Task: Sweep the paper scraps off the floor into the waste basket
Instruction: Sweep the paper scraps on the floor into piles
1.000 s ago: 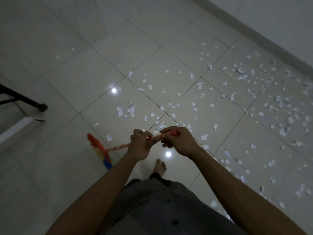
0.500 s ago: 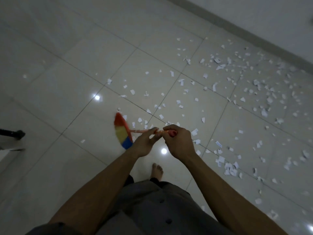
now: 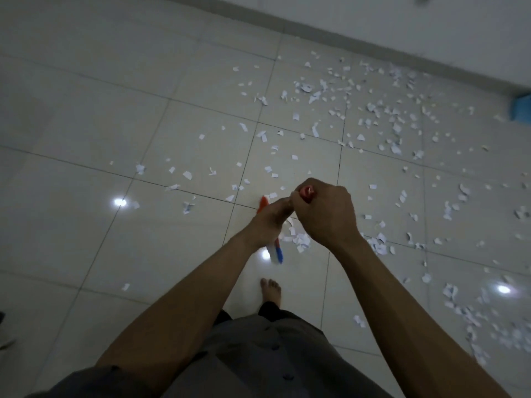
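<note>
Both hands are stacked on the thin orange handle of a small broom at the centre of the frame: the right hand is clenched in a fist over the very top, where the red end cap peeks out, and the left hand is wrapped round the shaft just below it. That grip looks chosen for leverage, the upper fist acting as a pivot and the lower hand driving the stroke. The broom's head, with orange, white and blue bristles, shows only in part under the left wrist, down on the pale glossy floor tiles just ahead of a bare foot. A small clump of white torn paper scraps lies touching or just beside the bristles, probably gathered by the sweep, while far more paper lies strewn across the right half of the frame up to the grey skirting at the wall. A blue object at the right edge may be the waste basket, though I cannot tell; most of the job seems left.
</note>
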